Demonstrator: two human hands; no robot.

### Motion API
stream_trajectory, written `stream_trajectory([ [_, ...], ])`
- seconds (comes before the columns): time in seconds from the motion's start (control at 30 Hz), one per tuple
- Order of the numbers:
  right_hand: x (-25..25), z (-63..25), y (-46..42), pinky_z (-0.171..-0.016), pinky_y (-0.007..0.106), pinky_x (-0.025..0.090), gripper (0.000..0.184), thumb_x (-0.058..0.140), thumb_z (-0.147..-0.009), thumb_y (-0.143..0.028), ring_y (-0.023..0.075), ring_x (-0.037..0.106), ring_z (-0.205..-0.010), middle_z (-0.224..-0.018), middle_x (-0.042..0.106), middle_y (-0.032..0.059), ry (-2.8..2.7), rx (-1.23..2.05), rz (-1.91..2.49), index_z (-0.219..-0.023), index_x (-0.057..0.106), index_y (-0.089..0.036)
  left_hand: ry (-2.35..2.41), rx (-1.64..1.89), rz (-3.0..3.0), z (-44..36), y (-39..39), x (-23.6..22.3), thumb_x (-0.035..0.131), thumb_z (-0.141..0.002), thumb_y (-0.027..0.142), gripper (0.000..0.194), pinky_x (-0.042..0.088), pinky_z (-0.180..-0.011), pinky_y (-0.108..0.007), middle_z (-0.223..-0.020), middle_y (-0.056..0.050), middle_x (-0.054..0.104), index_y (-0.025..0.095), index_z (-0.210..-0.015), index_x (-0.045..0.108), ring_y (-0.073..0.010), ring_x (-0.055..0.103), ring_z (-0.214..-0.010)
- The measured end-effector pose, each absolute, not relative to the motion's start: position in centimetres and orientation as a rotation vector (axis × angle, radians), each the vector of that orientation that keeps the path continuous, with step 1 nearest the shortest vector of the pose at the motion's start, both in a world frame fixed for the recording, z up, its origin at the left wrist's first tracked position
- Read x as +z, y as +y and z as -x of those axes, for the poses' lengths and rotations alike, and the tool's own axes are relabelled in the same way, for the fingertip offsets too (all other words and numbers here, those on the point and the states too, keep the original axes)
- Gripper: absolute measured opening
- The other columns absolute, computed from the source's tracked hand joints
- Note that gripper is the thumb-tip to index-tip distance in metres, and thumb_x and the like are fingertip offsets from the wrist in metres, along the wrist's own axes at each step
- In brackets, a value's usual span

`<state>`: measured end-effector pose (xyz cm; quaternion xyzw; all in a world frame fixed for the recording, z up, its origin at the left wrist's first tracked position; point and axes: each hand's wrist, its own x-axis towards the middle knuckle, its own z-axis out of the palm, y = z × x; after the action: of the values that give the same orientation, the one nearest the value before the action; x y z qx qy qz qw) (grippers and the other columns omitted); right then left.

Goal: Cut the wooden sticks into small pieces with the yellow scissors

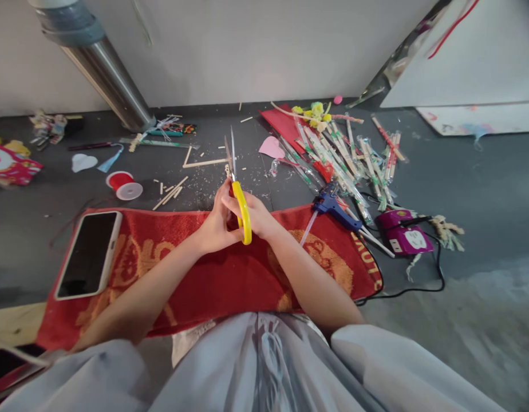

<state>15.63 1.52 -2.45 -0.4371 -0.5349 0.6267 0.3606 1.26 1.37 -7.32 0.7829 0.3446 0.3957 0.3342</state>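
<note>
My right hand grips the yellow handles of a pair of scissors, whose blades point away from me and stand slightly apart. My left hand is closed beside the scissors, pinching a small wooden stick piece near the blades' base. Both hands hover over the far edge of a red towel spread on the grey floor in front of my lap.
A phone lies on the towel's left. A red thread spool, wooden stick bits and a stick frame lie beyond. Wrapped chopsticks, a blue glue gun, a purple power strip and a metal pipe surround.
</note>
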Motion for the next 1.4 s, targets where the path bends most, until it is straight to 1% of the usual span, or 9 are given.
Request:
stream_trajectory([
  [0.13, -2.06, -15.65, 1.47, -0.063, 0.030, 0.051, 0.050, 0.065, -0.073, -0.068, 0.0139, 0.058, -0.066, -0.072, 0.060, 0.0002, -1.296, 1.698, 1.085, -0.083, 0.054, -0.021, 0.869, 1.010, -1.992, -0.99, 1.61, -7.36, 0.078, -0.070, 0.051, 0.105, 0.022, -0.123, -0.058, -0.153, -0.014, 0.030, 0.030, -0.153, 0.017, -0.0362, 0.026, -0.146],
  [0.3, -2.30, -15.55, 1.63, -0.061, 0.029, 0.049, 0.052, 0.066, -0.072, -0.069, 0.0142, 0.058, -0.067, -0.071, 0.060, -0.0003, -1.289, 1.706, 1.044, -0.084, 0.055, -0.021, 0.861, 1.060, -1.956, -0.99, 1.88, -7.65, 0.078, -0.067, 0.054, 0.107, 0.030, -0.118, -0.057, -0.152, -0.015, 0.030, 0.029, -0.152, 0.018, -0.0368, 0.030, -0.143],
  [0.47, -2.70, -15.35, 1.72, -0.056, 0.027, 0.043, 0.051, 0.065, -0.072, -0.070, 0.0110, 0.051, -0.059, -0.066, 0.057, -0.0020, -1.311, 1.673, 1.098, -0.078, 0.054, -0.020, 0.910, 1.096, -2.028, -1.01, 2.08, -7.94, 0.074, -0.068, 0.062, 0.104, 0.028, -0.118, -0.059, -0.147, -0.016, 0.035, 0.027, -0.151, 0.022, -0.0366, 0.034, -0.138],
  [0.63, -2.40, -15.36, 1.63, -0.056, 0.027, 0.044, 0.050, 0.066, -0.071, -0.070, 0.0110, 0.052, -0.060, -0.065, 0.054, -0.0031, -1.290, 1.690, 1.103, -0.077, 0.052, -0.022, 0.949, 1.127, -2.046, -1.26, 2.07, -7.95, 0.066, -0.068, 0.074, 0.105, 0.035, -0.114, -0.057, -0.145, -0.017, 0.038, 0.025, -0.151, 0.023, -0.0355, 0.040, -0.134],
  [0.8, -2.26, -15.35, 1.56, -0.056, 0.026, 0.044, 0.050, 0.068, -0.070, -0.069, 0.0108, 0.052, -0.059, -0.065, 0.054, -0.0032, -1.263, 1.703, 1.116, -0.078, 0.052, -0.021, 0.942, 1.120, -2.032, -1.35, 1.99, -7.68, 0.063, -0.067, 0.078, 0.106, 0.040, -0.111, -0.055, -0.145, -0.017, 0.037, 0.026, -0.151, 0.023, -0.0351, 0.042, -0.132],
  [1.03, -1.91, -15.38, 1.50, -0.060, 0.028, 0.049, 0.047, 0.064, -0.074, -0.067, 0.0120, 0.056, -0.062, -0.067, 0.057, -0.0020, -1.273, 1.692, 1.105, -0.077, 0.051, -0.022, 0.966, 1.088, -2.064, -1.16, 2.08, -7.67, 0.070, -0.069, 0.067, 0.105, 0.034, -0.115, -0.058, -0.146, -0.017, 0.038, 0.025, -0.152, 0.020, -0.0355, 0.039, -0.135],
  [1.17, -1.97, -15.57, 1.52, -0.064, 0.029, 0.051, 0.048, 0.061, -0.076, -0.069, 0.0129, 0.057, -0.062, -0.066, 0.058, -0.0011, -1.279, 1.701, 1.066, -0.079, 0.053, -0.021, 0.960, 1.077, -2.072, -1.20, 2.08, -7.61, 0.074, -0.069, 0.061, 0.106, 0.039, -0.113, -0.055, -0.147, -0.017, 0.039, 0.026, -0.152, 0.018, -0.0340, 0.041, -0.135],
  [1.3, -2.22, -15.77, 1.66, -0.065, 0.030, 0.051, 0.049, 0.060, -0.077, -0.070, 0.0145, 0.058, -0.065, -0.066, 0.057, -0.0003, -1.307, 1.717, 1.039, -0.081, 0.056, -0.021, 0.935, 1.073, -2.049, -1.17, 2.04, -7.58, 0.072, -0.070, 0.065, 0.105, 0.042, -0.110, -0.052, -0.151, -0.017, 0.035, 0.026, -0.152, 0.020, -0.0341, 0.039, -0.137],
  [1.4, -2.33, -15.88, 1.79, -0.063, 0.030, 0.050, 0.049, 0.057, -0.078, -0.071, 0.0142, 0.056, -0.062, -0.063, 0.056, -0.0009, -1.354, 1.695, 0.999, -0.079, 0.058, -0.021, 0.942, 1.067, -2.037, -1.24, 1.95, -7.72, 0.068, -0.072, 0.067, 0.103, 0.048, -0.103, -0.049, -0.150, -0.017, 0.034, 0.026, -0.152, 0.019, -0.0324, 0.047, -0.128],
])
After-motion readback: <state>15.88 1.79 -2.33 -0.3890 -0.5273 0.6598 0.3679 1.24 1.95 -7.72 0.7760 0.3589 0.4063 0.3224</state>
